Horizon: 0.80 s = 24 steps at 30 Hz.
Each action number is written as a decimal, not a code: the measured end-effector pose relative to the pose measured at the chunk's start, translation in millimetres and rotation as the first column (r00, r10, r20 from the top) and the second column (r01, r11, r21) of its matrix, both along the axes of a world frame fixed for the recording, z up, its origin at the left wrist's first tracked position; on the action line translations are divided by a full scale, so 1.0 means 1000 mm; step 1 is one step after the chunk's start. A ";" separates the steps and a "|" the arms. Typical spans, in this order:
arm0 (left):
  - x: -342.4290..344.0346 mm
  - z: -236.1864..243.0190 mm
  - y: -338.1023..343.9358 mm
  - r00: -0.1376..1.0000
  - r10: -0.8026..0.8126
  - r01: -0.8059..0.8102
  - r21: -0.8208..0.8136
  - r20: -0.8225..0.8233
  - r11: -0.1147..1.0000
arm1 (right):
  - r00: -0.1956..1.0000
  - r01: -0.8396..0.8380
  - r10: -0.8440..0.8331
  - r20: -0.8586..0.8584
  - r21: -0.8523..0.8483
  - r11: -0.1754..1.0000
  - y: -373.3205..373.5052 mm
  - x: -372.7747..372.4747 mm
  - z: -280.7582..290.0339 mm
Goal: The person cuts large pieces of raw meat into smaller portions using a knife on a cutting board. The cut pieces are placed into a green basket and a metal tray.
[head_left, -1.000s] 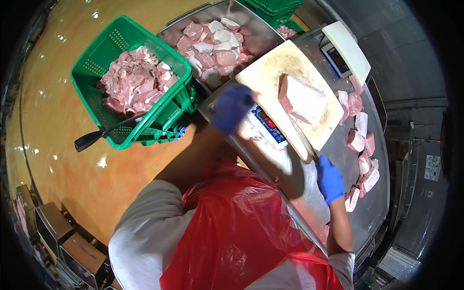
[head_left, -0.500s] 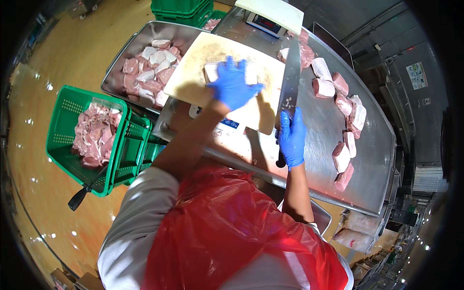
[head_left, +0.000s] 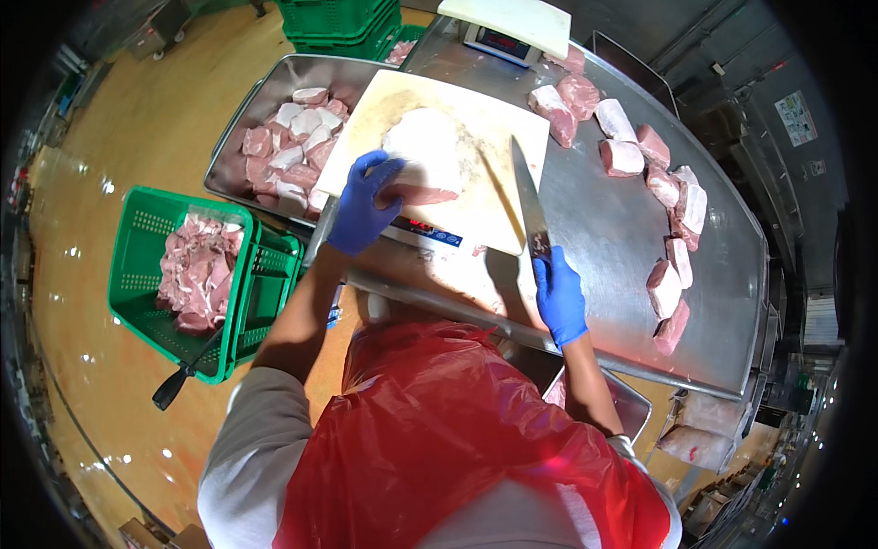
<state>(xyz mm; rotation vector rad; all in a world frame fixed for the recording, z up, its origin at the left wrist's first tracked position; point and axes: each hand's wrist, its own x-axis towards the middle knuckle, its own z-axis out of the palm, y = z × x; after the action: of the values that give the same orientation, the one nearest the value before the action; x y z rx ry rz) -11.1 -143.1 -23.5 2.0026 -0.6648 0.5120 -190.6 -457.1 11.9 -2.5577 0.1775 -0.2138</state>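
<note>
A pale pink-and-white pork piece (head_left: pixel 422 146) lies on the cream cutting board (head_left: pixel 494 119), which sits on a scale with a lit display (head_left: pixel 425 229). My gloved left hand (head_left: pixel 366 203) holds that piece at its lower left edge, fingers curled against it. My gloved right hand (head_left: pixel 560 297) grips a long knife (head_left: pixel 528 195) by its handle, blade pointing up along the board's right side. Several pork pieces (head_left: pixel 665 190) lie on the steel table (head_left: pixel 631 311) to the right.
A steel tub (head_left: pixel 224 174) of pork pieces stands at the left, below it a green basket (head_left: pixel 128 256) of meat with a black-handled tool (head_left: pixel 170 384). Stacked green crates (head_left: pixel 338 23) and a second scale with a white board (head_left: pixel 503 18) are at the back.
My left hand has moved from spread flat over the pork to gripping its lower left edge; the piece now shows. The knife in my right hand has tilted left, its tip nearer the board.
</note>
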 end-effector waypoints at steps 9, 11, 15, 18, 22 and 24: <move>-0.018 -0.011 -0.004 0.961 0.229 -0.240 -0.058 -0.155 0.969 | 0.948 -0.318 0.318 -0.010 -0.088 0.944 0.139 0.113 0.034; -0.020 -0.016 -0.002 0.959 0.260 -0.265 -0.029 -0.110 0.964 | 0.932 -0.363 0.362 -0.030 -0.091 0.927 0.159 0.132 0.038; -0.026 -0.030 -0.003 0.952 0.299 -0.305 -0.105 -0.074 0.947 | 0.911 -0.411 0.390 -0.138 -0.214 0.886 0.168 0.137 0.037; -0.032 -0.027 -0.001 0.948 0.298 -0.311 -0.127 -0.114 0.942 | 0.882 -0.443 0.349 -0.318 -0.306 0.842 0.142 0.097 0.046; -0.033 -0.050 0.020 0.930 0.298 -0.353 -0.288 -0.216 0.890 | 0.834 -0.492 0.249 -0.492 -0.457 0.741 0.062 0.043 0.053; -0.041 -0.051 0.025 0.888 0.300 -0.414 -0.317 -0.349 0.854 | 0.802 -0.545 0.234 -0.550 -0.512 0.664 0.045 0.030 0.090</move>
<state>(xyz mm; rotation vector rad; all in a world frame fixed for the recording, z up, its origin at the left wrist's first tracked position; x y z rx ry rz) -52.0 -118.0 -74.5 1.7745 0.0083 0.5105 -160.5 -411.8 102.2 -3.2212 -0.3843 0.6060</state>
